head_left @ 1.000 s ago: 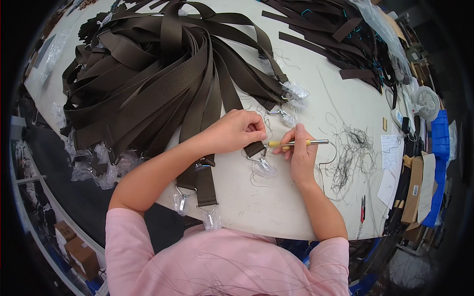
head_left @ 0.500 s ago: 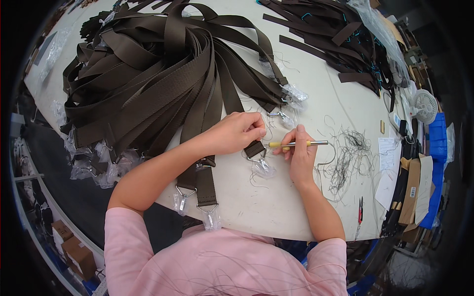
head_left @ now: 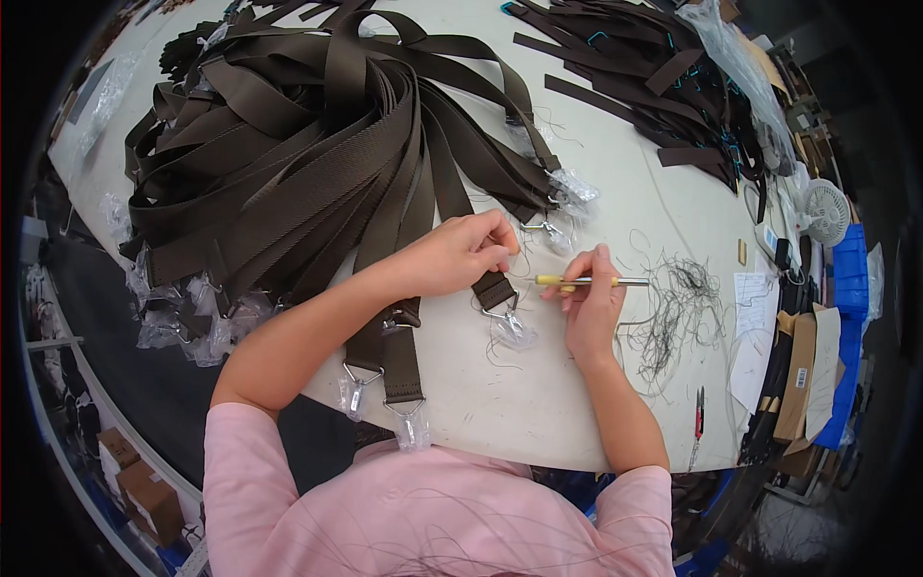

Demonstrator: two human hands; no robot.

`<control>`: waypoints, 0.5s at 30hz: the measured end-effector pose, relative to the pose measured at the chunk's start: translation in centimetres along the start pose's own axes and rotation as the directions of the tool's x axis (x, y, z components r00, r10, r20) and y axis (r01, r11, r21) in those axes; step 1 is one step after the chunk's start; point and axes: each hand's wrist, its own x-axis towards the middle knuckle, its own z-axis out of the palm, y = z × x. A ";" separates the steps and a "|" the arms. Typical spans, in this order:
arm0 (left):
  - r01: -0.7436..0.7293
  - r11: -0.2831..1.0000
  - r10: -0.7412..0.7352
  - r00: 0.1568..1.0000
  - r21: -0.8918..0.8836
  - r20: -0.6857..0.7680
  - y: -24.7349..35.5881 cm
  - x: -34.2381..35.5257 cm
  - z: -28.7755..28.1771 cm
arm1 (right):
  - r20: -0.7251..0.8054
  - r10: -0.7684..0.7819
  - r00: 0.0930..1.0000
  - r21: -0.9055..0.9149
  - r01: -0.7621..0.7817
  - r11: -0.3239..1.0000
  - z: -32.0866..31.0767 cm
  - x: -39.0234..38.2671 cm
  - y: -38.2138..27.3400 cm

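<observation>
My left hand [head_left: 481, 252] is closed over a dark olive webbing strap [head_left: 492, 287]; what its pinched fingers hold is too small to make out. Below them, that strap ends in a metal ring and hook wrapped in clear plastic [head_left: 511, 327]. My right hand [head_left: 588, 293] grips a slim yellow-and-silver tool [head_left: 630, 282] lying horizontally, its left end a short gap from my left fingers. A large heap of similar straps [head_left: 279, 163] covers the left and back of the white table [head_left: 538, 404], several with plastic-wrapped hardware at their ends. Loose dark threads [head_left: 673, 308] lie right of my right hand.
Darker straps with turquoise parts [head_left: 635, 67] lie at the back right. Red-handled snips [head_left: 700, 413] rest near the right edge. Beside them are papers [head_left: 755, 327], cardboard [head_left: 798, 380], a white fan [head_left: 825, 212] and blue bins [head_left: 848, 269]. Boxes [head_left: 144, 490] stand low at the left.
My right hand and its tool have shifted slightly right, away from my left fingers. My left hand has risen a little and keeps its pinched shape.
</observation>
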 end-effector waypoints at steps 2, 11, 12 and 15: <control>-0.128 0.987 0.128 0.992 0.095 0.011 1.1 -0.8 -1.7 | -0.098 -0.044 0.994 0.157 0.059 0.986 0.0 0.3 -1.2; -0.322 0.878 0.255 0.941 0.353 0.223 0.5 -2.0 -2.5 | 0.092 -0.078 0.993 -0.115 0.088 0.989 3.5 -1.6 0.2; -0.300 0.886 0.242 0.949 0.353 0.202 0.6 -1.9 -2.3 | 0.085 -0.076 0.993 -0.107 0.085 0.991 3.4 -1.3 0.6; -0.229 0.917 0.182 0.969 0.325 0.167 0.8 -1.9 -2.1 | 0.090 -0.050 0.995 -0.108 0.060 0.992 3.2 -0.9 0.9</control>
